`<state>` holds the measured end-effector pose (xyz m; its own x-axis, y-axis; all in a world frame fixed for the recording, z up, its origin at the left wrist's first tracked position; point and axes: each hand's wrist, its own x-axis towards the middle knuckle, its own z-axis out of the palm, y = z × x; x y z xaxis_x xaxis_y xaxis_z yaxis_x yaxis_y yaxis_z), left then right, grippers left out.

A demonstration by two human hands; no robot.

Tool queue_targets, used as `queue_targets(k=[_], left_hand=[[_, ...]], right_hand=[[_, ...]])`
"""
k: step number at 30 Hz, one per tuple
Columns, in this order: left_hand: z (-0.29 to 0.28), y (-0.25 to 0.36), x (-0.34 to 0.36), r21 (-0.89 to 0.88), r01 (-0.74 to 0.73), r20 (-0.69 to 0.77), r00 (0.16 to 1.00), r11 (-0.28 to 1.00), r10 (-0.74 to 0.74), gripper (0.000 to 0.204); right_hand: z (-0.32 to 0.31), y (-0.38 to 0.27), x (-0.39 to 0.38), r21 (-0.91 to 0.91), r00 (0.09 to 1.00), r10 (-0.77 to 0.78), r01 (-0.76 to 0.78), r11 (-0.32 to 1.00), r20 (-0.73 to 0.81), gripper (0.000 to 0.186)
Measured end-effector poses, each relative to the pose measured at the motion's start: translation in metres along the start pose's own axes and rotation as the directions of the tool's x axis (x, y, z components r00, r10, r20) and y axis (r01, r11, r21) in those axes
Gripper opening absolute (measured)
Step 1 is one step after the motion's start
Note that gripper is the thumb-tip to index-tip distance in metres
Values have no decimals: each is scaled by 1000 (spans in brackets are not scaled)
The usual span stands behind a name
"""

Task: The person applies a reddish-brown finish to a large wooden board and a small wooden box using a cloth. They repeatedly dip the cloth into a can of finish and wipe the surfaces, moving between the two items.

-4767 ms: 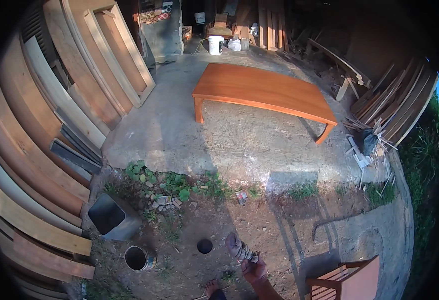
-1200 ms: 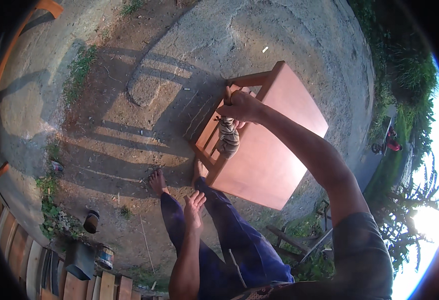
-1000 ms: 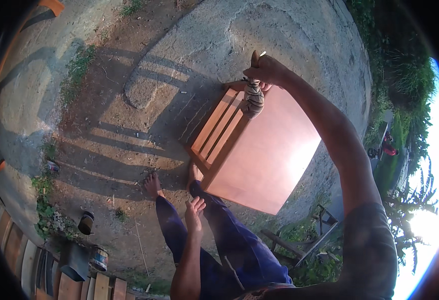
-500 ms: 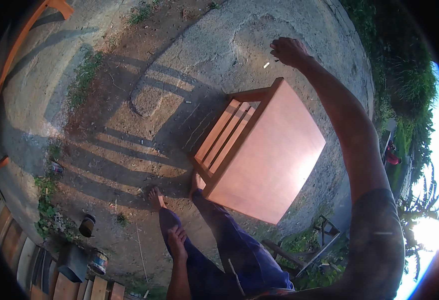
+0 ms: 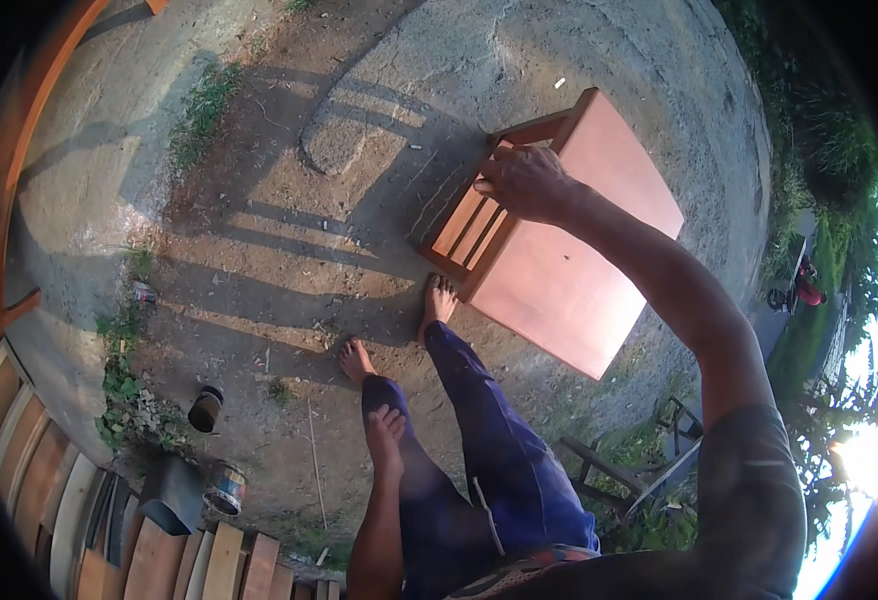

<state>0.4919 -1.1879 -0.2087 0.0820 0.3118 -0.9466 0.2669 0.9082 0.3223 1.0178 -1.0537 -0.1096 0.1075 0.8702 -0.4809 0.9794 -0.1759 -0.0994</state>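
A small reddish-brown wooden table (image 5: 599,250) stands on the ground in front of me, its smooth top catching the sun. Below the top, at its left side, a slatted shelf (image 5: 469,228) shows. My right hand (image 5: 527,184) hovers over the left edge of the tabletop, its fingers bent and drawn together; whatever they hold, if anything, is too small to make out. A tiny dark speck (image 5: 566,258) lies on the tabletop near my wrist. My left hand (image 5: 386,427) rests on my left leg near the knee, fingers stretched out, holding nothing.
Wooden boards (image 5: 159,560) lie at the lower left, beside a dark grey container (image 5: 172,493), a paint can (image 5: 225,488) and a dark cup-like can (image 5: 206,408). An orange-brown wooden frame (image 5: 21,170) curves along the left. A wooden frame (image 5: 624,480) lies right of my legs.
My right hand has swung back from beyond the table's far end to its left edge. The view has shifted, so the table sits higher and further right. My left hand stays on my leg.
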Motion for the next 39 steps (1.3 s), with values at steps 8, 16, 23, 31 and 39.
queue_targets(k=[8, 16, 23, 31, 39], left_hand=[[-37, 30, 3, 62, -198, 189, 965, 978, 183, 81], [-93, 34, -3, 171, -190, 275, 951, 967, 139, 82], [-108, 19, -13, 271, -256, 329, 930, 928, 161, 82], [-94, 6, -24, 284, -283, 343, 922, 916, 179, 86], [-62, -28, -40, 416, -300, 321, 932, 859, 170, 84]], right_hand=[[30, -172, -82, 71, 987, -62, 73, 995, -146, 17], [97, -273, -192, 59, 965, -178, 192, 980, -194, 23], [130, -240, -189, -407, 895, -376, 259, 876, -240, 24], [153, -210, -222, -510, 945, -179, 14, 860, -275, 24], [208, -186, -325, -315, 958, -11, -84, 945, -288, 28]])
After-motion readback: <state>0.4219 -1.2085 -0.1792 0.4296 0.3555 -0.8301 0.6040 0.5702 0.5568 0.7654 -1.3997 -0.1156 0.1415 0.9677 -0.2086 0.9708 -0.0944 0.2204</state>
